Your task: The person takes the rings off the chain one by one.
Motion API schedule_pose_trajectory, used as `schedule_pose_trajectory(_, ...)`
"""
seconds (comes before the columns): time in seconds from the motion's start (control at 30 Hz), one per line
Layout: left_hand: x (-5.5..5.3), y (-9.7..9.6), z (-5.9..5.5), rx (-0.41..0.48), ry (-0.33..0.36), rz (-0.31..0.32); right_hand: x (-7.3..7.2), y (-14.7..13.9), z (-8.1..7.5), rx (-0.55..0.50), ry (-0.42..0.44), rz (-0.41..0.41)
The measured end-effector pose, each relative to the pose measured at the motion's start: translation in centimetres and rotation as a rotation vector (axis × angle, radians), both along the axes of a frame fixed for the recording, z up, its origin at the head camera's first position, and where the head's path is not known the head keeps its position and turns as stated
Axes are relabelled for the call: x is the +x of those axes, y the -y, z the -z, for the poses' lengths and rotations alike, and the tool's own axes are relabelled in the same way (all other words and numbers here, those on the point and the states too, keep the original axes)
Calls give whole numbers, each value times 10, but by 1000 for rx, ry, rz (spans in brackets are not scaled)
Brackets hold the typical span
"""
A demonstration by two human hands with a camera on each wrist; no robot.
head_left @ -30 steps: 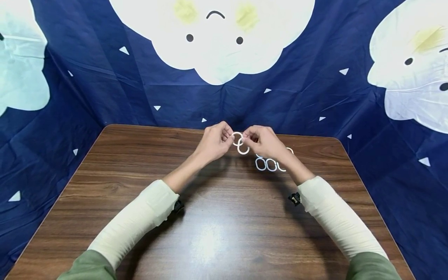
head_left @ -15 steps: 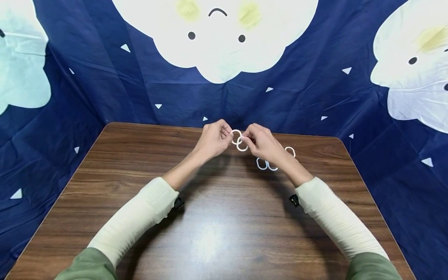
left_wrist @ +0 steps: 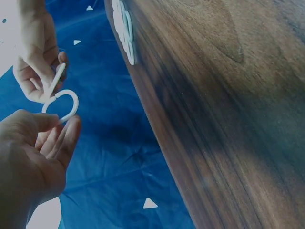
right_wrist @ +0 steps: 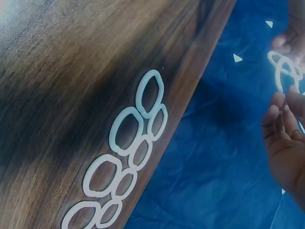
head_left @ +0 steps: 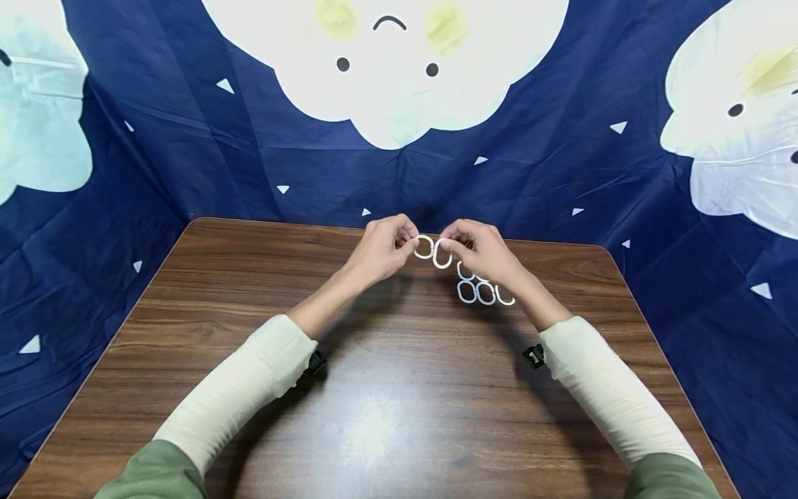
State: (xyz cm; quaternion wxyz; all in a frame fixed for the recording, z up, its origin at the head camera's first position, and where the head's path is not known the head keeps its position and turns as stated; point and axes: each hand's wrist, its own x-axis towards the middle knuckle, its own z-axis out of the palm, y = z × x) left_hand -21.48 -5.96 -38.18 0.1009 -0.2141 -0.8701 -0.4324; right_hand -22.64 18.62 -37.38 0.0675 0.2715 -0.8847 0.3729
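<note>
In the head view both hands are raised near the table's far edge. My left hand [head_left: 383, 246] pinches a white oval ring [left_wrist: 76, 102] between thumb and fingers. A second white oval ring [right_wrist: 279, 78] is pinched by my right hand [head_left: 481, 247]. The two rings meet between the hands, the right one passing across the left one's side in the left wrist view. The left ring's outline shows a small notch where they cross. Several similar pale rings [right_wrist: 138, 95] lie flat on the table beneath the right forearm, side by side in two rows.
The brown wood-grain table [head_left: 206, 333] ends at a rounded far edge just behind the hands. A dark blue curtain [head_left: 249, 173] with white clouds surrounds its back and sides. Small black wrist cameras [head_left: 534, 355] hang below the sleeves.
My right hand has shifted slightly right, and its ring, which overlapped the left ring more deeply, now hangs at that ring's right end. The left hand has hardly moved.
</note>
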Motion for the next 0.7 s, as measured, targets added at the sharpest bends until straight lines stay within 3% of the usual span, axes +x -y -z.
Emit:
schedule_pose_trajectory(0.27,0,-4,-2,-14,-12,8,-5,-11,-9,-47,38,105)
schedule_pose_trajectory(0.7,2,-7,-3,-17,-6,24,-23,-24,2,107,127,155)
